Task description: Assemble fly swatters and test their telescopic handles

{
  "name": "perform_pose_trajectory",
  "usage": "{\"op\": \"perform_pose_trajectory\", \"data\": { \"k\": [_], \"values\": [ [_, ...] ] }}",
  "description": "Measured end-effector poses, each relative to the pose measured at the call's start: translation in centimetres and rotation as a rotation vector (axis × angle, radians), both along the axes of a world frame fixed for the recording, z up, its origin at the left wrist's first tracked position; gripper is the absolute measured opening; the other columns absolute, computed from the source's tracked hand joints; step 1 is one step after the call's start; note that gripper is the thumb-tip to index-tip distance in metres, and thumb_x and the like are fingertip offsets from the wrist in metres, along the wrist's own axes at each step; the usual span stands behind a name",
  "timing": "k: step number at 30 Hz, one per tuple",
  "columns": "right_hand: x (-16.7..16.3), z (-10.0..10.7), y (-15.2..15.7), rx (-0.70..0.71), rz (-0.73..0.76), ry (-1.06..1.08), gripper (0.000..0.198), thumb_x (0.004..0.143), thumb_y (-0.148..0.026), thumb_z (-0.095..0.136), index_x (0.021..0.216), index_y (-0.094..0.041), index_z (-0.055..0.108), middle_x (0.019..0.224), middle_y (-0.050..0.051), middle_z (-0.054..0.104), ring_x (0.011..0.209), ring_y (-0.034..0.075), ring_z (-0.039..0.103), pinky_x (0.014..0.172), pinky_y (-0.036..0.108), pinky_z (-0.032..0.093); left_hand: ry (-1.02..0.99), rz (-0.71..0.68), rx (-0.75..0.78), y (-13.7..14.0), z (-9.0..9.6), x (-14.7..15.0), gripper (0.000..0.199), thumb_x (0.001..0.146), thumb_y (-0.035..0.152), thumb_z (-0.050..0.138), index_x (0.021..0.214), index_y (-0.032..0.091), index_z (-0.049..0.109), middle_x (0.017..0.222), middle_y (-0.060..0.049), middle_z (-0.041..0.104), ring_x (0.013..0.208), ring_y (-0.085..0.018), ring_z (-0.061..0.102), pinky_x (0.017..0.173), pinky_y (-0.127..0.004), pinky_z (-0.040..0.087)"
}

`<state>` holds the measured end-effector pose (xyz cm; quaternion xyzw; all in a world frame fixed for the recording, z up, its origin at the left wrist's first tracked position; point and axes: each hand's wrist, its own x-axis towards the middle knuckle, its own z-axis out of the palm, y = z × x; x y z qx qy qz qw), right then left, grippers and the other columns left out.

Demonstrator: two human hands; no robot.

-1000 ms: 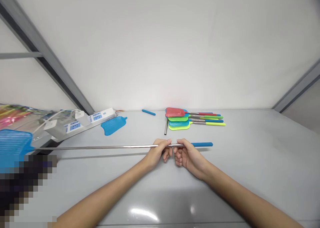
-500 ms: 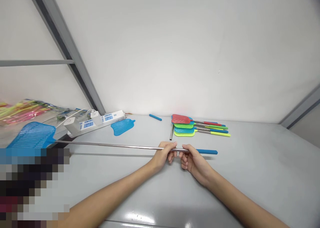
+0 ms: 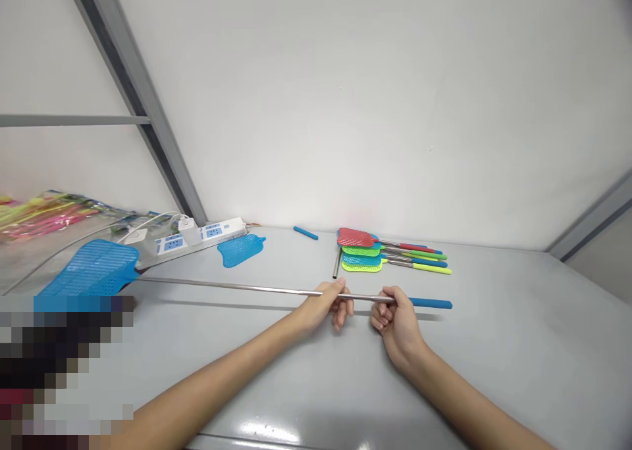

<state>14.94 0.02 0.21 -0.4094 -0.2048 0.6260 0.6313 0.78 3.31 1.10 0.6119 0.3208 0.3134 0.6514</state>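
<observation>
A blue fly swatter with a long metal rod stretches across the table, its mesh head at the left and its blue grip at the right. My left hand pinches the rod near its middle, thumb on top. Closed round the rod just left of the blue grip is my right hand. Beyond my hands lies a stack of swatters in red, green, blue and yellow. A short metal tube sticks out from the stack's left side.
A loose blue swatter head and a loose blue grip lie towards the wall. A white power strip with plugs and cables stands at the left. Bagged colourful items sit farther left. A blurred patch covers the lower left.
My right hand has moved right along with the blue grip, widening the space between my hands. The swatter's head has shifted right too.
</observation>
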Motion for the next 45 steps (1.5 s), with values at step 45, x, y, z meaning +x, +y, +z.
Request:
{"op": "perform_pose_trajectory", "data": {
  "k": [45],
  "values": [
    [-2.0,-1.0,-3.1,0.008,0.394,0.107,0.05,0.075,-0.041,0.025,0.031,-0.018,0.032,0.02,-0.002,0.028,0.017,0.009,0.027,0.026,0.02,0.015,0.159,-0.393,-0.087,-1.8,0.7,0.2,0.052,0.08,0.046,0.022,0.039,0.016,0.034,0.025,0.004,0.031,0.023,-0.005,0.029,0.031,-0.019,0.023]
  ]
}}
